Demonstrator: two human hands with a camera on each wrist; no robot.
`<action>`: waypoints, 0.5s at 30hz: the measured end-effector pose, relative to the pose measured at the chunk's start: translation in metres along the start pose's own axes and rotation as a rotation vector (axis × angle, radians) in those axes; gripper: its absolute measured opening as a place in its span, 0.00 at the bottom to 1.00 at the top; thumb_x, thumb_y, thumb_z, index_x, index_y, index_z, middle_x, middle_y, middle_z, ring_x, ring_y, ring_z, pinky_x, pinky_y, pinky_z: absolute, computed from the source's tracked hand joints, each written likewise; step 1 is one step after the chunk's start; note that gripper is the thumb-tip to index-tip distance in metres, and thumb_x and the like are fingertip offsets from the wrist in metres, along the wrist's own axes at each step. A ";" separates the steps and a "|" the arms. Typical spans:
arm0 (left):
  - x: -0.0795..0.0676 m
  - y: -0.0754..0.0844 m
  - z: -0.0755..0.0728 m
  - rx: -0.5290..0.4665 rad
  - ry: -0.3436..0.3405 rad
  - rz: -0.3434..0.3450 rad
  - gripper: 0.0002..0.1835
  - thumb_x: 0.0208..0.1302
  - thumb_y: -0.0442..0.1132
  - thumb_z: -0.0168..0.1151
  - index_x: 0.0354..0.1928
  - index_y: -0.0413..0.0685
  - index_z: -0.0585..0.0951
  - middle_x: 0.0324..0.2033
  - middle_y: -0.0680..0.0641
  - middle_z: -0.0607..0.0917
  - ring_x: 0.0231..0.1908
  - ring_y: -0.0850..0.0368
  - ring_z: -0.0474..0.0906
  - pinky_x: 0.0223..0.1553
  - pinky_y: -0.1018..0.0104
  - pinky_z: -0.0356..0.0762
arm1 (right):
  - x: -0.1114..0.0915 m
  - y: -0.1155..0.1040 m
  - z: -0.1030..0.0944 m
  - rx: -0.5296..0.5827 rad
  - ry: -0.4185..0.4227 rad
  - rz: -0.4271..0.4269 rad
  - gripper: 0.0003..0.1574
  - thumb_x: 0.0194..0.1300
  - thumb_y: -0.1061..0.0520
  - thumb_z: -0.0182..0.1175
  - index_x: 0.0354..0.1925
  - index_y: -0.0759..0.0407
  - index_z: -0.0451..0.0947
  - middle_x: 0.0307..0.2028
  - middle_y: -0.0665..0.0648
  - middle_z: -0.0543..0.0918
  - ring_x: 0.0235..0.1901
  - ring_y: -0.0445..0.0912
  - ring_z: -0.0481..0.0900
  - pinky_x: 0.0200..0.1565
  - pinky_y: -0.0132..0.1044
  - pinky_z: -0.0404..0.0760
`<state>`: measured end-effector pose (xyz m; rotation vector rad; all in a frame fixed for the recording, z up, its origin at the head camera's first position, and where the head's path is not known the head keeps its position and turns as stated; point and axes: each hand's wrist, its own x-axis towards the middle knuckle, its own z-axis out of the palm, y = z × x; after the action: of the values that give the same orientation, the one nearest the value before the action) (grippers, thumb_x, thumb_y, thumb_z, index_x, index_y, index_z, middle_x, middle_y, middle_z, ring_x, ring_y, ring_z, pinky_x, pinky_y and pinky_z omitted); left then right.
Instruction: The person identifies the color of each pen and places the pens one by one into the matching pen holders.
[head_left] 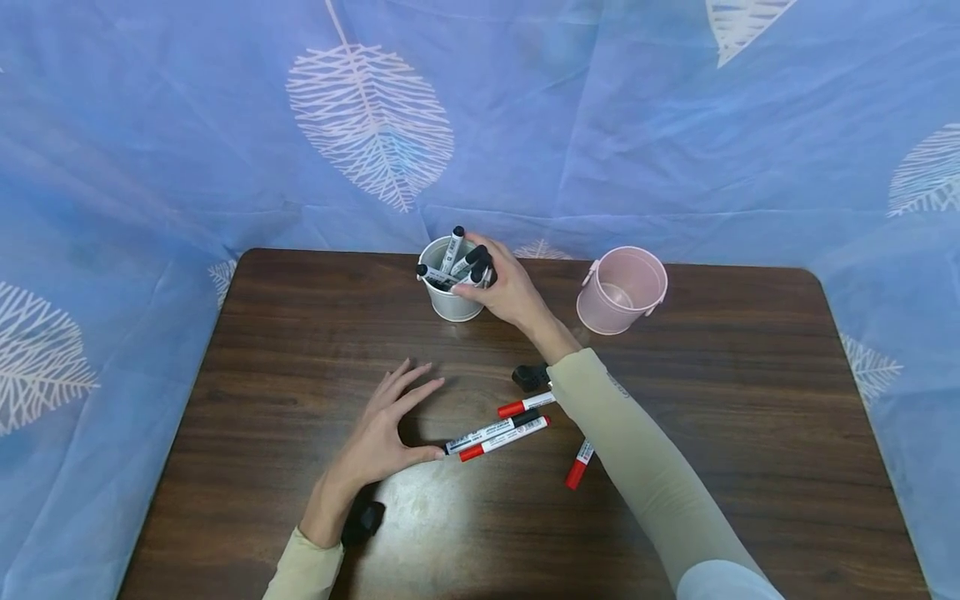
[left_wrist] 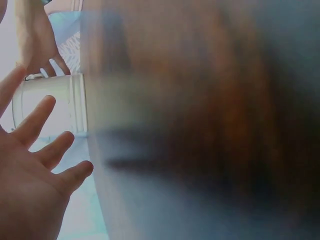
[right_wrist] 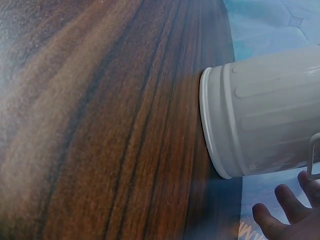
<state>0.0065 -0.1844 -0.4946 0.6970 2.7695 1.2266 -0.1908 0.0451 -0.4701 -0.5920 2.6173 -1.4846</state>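
Observation:
My right hand (head_left: pixel 508 287) is at the right rim of a white pail (head_left: pixel 456 307), thumb and index finger apart on either side of black-capped markers (head_left: pixel 452 250) in it. Several such markers lean inside. In the right wrist view, fingers (right_wrist: pixel 285 202) spread beside the pail's wall (right_wrist: pixel 270 115). With its fingers straight and spread, my left hand (head_left: pixel 378 433) rests low over the table. Its thumb tip is by the end of a black-capped marker (head_left: pixel 487 433); whether they touch I cannot tell. A red-capped marker (head_left: pixel 510 437) lies alongside.
A pink pail (head_left: pixel 611 310) stands upright at the back right. Another red-capped marker (head_left: pixel 525 405) lies behind the pair, and one more (head_left: pixel 579 467) is partly under the right sleeve (head_left: pixel 637 450). The brown wooden table (head_left: pixel 285 333) ends at a blue leaf-patterned cloth (head_left: pixel 525 125).

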 end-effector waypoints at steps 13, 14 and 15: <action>-0.005 0.000 0.010 0.055 -0.053 -0.010 0.43 0.41 0.55 0.83 0.64 0.59 0.79 0.71 0.46 0.67 0.74 0.38 0.51 0.68 0.32 0.43 | -0.002 0.001 0.001 0.050 0.001 0.015 0.51 0.57 0.44 0.74 0.74 0.39 0.62 0.70 0.56 0.65 0.67 0.49 0.65 0.65 0.47 0.65; -0.006 0.000 0.010 0.067 -0.066 -0.016 0.41 0.41 0.55 0.83 0.62 0.60 0.80 0.71 0.46 0.68 0.74 0.38 0.51 0.69 0.32 0.42 | -0.002 0.001 0.001 0.048 -0.001 0.014 0.51 0.57 0.44 0.74 0.74 0.39 0.62 0.70 0.56 0.65 0.67 0.49 0.65 0.65 0.47 0.65; -0.007 0.001 0.011 0.081 -0.077 -0.016 0.39 0.42 0.55 0.82 0.61 0.61 0.82 0.70 0.46 0.68 0.74 0.38 0.51 0.69 0.32 0.41 | -0.002 0.000 0.001 0.045 -0.002 0.013 0.51 0.57 0.43 0.74 0.74 0.38 0.62 0.70 0.56 0.65 0.67 0.49 0.65 0.65 0.47 0.66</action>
<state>0.0149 -0.1794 -0.5026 0.7106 2.7694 1.0662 -0.1891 0.0448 -0.4711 -0.5703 2.5737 -1.5340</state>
